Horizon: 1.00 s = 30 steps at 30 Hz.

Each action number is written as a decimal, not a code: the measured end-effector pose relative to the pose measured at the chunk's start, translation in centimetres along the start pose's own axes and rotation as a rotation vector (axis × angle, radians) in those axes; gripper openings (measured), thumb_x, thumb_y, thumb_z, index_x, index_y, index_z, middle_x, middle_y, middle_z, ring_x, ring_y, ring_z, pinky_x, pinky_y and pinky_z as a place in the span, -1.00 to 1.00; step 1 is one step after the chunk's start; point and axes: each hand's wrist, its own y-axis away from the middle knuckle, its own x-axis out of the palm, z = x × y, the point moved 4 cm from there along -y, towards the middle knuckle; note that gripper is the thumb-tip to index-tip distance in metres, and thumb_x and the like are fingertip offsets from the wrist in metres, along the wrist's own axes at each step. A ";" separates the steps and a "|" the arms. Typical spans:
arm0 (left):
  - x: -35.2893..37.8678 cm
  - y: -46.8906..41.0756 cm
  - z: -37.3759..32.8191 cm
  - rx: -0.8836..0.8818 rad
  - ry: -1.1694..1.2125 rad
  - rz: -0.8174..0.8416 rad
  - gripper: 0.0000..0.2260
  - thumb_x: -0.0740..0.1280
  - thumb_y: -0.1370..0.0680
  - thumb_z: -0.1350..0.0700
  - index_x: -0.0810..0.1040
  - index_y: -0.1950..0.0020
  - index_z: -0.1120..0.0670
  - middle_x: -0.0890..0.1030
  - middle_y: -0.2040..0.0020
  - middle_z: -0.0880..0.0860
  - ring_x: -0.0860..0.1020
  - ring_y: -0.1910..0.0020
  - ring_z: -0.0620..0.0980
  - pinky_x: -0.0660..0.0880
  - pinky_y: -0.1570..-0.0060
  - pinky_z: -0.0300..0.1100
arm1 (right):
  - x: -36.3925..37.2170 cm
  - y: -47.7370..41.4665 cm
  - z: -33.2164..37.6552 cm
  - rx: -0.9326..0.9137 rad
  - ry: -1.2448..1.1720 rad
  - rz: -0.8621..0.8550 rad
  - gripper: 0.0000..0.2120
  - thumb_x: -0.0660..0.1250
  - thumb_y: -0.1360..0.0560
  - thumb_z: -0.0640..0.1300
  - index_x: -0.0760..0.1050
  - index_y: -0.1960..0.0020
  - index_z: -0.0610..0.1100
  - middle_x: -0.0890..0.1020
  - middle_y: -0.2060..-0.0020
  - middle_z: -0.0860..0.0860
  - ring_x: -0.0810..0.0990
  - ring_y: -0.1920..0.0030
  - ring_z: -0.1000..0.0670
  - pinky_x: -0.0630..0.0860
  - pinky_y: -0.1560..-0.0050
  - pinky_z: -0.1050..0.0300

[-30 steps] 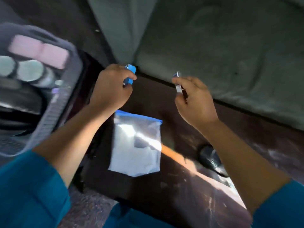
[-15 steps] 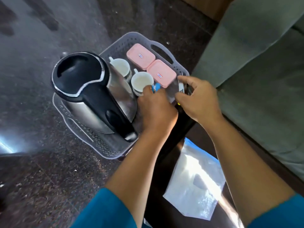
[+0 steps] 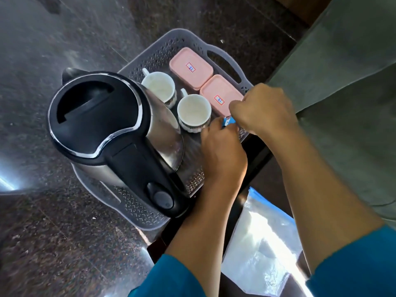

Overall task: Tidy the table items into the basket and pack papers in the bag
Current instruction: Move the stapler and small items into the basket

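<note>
- Left grip (image 3: pixel 222 146) curls round a blue item (image 3: pixel 228 121), low over the basket's (image 3: pixel 150 58) near corner.
- Right grip (image 3: pixel 263 110) is a fist just beside it; can't tell what it holds.
- Basket carries a kettle (image 3: pixel 102 129), two cups (image 3: pixel 194 110) and two pink boxes (image 3: pixel 190 68).
- Bag (image 3: pixel 263 239) lies flat on the desk (image 3: pixel 260 179).

Dark speckled floor (image 3: pixel 64 50) (glossy) beside grey-green sofa (image 3: pixel 353 103).

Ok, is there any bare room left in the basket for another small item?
Only a strip of basket floor between the kettle and its right wall, partly under the left hand, pinching a blue item, and right hand. Cups and pink boxes fill the far half.
</note>
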 end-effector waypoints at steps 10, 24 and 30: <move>1.3 -1.4 0.3 0.003 0.082 -0.055 -0.70 0.25 -0.38 0.38 0.59 -0.03 0.15 0.55 -0.15 0.06 0.36 -0.06 0.14 0.40 0.05 -0.10 | 1.9 -0.9 0.5 -0.028 0.089 0.120 -0.67 0.21 -0.49 -0.09 0.47 -0.19 -0.21 0.54 -0.16 -0.18 0.48 -0.16 -0.20 0.29 0.15 0.14; 0.3 -1.0 1.6 -0.144 0.130 -0.056 -0.82 0.20 -0.38 0.40 0.54 0.19 0.19 0.52 -0.01 0.12 0.52 0.16 0.14 0.44 0.08 -0.10 | 2.8 -0.9 0.4 -0.091 0.036 0.275 -0.69 0.34 -0.48 -0.09 0.49 -0.19 -0.16 0.59 -0.09 -0.11 0.54 -0.05 -0.11 0.40 0.08 0.14; -0.3 -0.3 1.5 -0.178 0.091 -0.083 -0.83 0.18 -0.42 0.38 0.51 0.15 0.17 0.48 -0.02 0.13 0.51 0.13 0.21 0.42 0.10 -0.04 | 2.9 -1.0 0.6 -0.103 0.123 0.267 -0.64 0.39 -0.46 -0.11 0.47 -0.23 -0.16 0.55 -0.16 -0.13 0.53 -0.13 -0.14 0.45 -0.06 0.11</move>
